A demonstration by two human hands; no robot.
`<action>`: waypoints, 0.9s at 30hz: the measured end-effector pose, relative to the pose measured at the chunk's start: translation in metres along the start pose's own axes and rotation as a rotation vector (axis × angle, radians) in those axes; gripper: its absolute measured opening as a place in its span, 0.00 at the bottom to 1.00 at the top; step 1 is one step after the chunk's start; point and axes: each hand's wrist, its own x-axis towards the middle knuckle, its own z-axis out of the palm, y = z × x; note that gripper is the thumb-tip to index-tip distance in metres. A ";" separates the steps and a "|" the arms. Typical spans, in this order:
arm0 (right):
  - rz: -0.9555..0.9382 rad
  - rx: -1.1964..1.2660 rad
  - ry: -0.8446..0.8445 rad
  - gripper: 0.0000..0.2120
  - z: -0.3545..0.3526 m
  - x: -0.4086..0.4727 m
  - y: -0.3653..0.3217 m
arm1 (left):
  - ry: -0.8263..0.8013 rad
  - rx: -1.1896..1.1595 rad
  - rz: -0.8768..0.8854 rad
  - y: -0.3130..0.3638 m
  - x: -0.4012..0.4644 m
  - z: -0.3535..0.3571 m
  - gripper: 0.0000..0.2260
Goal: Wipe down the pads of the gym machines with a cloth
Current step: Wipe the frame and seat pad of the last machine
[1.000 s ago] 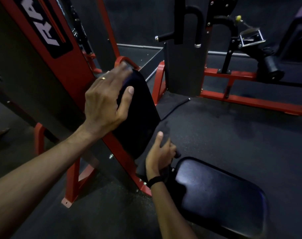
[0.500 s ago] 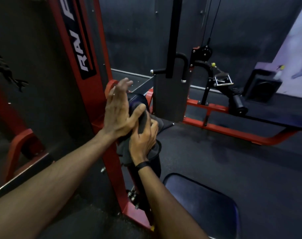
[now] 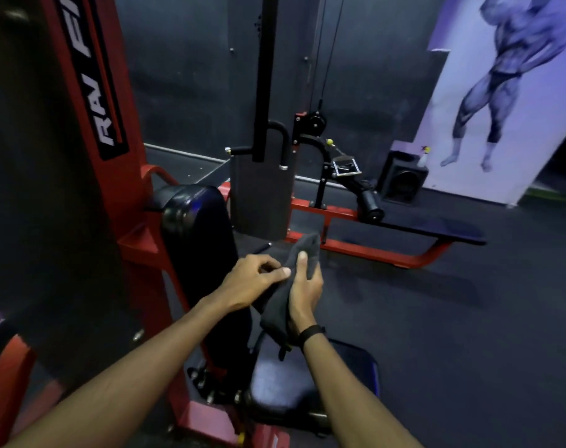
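Gripping dark grey cloth in right hand, left hand pinching its edge, hanging lengthwise just right of upright glossy black back pad, left hand nearer.

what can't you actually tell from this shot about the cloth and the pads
- Head view: whether the cloth is damp or dirty; too dark.
- Seat pad: near part hidden behind the right forearm.
- Back pad: cleanliness unreadable in dim light; lower part behind the left hand.

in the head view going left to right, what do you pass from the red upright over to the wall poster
red upright → back pad → left hand → cloth → right hand → flat bench → speaker → poster
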 end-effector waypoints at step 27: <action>-0.253 -0.281 -0.847 0.13 -0.177 0.208 -0.081 | -0.048 -0.024 -0.106 0.068 0.098 0.119 0.10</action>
